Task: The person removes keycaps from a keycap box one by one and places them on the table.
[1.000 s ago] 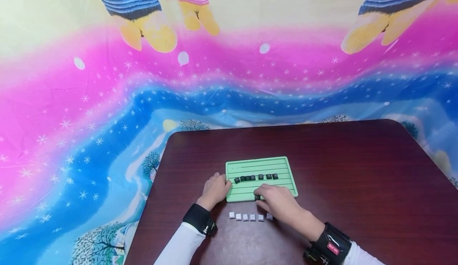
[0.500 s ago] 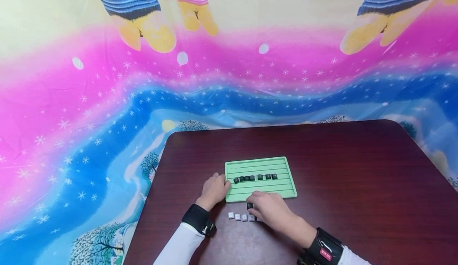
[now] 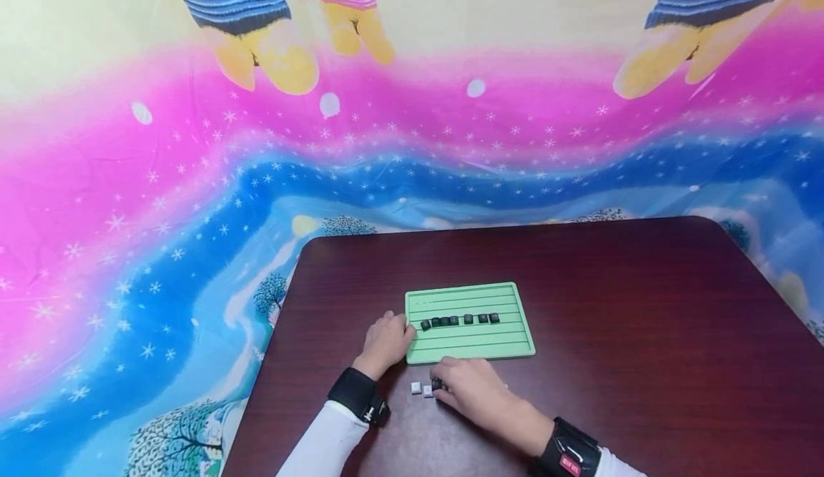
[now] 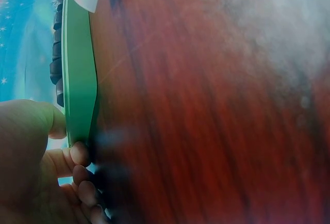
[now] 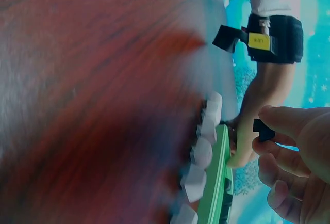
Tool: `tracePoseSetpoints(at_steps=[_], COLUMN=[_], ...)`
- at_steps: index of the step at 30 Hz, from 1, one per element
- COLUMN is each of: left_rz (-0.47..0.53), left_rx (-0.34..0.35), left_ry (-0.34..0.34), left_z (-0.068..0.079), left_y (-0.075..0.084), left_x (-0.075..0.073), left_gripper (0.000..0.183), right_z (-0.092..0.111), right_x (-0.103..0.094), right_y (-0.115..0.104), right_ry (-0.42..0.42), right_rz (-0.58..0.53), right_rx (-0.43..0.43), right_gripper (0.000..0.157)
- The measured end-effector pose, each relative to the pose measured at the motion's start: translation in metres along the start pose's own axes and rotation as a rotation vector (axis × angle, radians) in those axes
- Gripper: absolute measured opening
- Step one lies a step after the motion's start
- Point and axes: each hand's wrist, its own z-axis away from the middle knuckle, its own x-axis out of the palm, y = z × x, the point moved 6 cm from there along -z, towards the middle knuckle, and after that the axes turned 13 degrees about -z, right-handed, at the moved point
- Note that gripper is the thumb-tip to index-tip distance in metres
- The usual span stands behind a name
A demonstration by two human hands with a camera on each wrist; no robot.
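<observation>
My right hand (image 3: 473, 391) pinches a black keycap (image 5: 264, 130) between thumb and forefinger, above a row of white keycaps (image 5: 195, 184) in front of the tray. In the head view two white keycaps (image 3: 415, 388) show at the row's left end; the hand hides most of the others. With thumb and fingertips, my left hand (image 3: 385, 342) grips the left edge of a green ridged tray (image 3: 470, 349). A line of several black keycaps (image 3: 468, 319) stands across the tray's middle. In the left wrist view the thumb (image 4: 58, 123) lies against the tray's end.
The dark reddish-brown table (image 3: 618, 305) extends behind the tray and to its right. A printed cloth (image 3: 412, 119) hangs beyond the table's far edge. Black straps with devices (image 3: 357, 395) sit on both wrists.
My right hand has moved from the tray's front edge toward me and to the left, carrying the black keycap over the white row. My left hand has stayed at the tray.
</observation>
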Motion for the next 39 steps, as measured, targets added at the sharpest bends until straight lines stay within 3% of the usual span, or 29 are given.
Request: tracePoseSetpoints(at_steps=[26,39], left_rz=[-0.001,-0.006], left_rx=[0.014,0.004], left_ry=[0.020,0.007], left_z=[0.002,0.003], left_y=[0.002,0.001], left_x=[-0.005,-0.002], left_gripper=[0.034,0.035], right_z=[-0.002,-0.004], right_x=[0.043,0.055], right_y=[-0.030,-0.032], right_ry=[0.006,-0.038], right_rz=[0.098,0.123], right_rx=[-0.119,-0.086], right_gripper=[0.013,0.014])
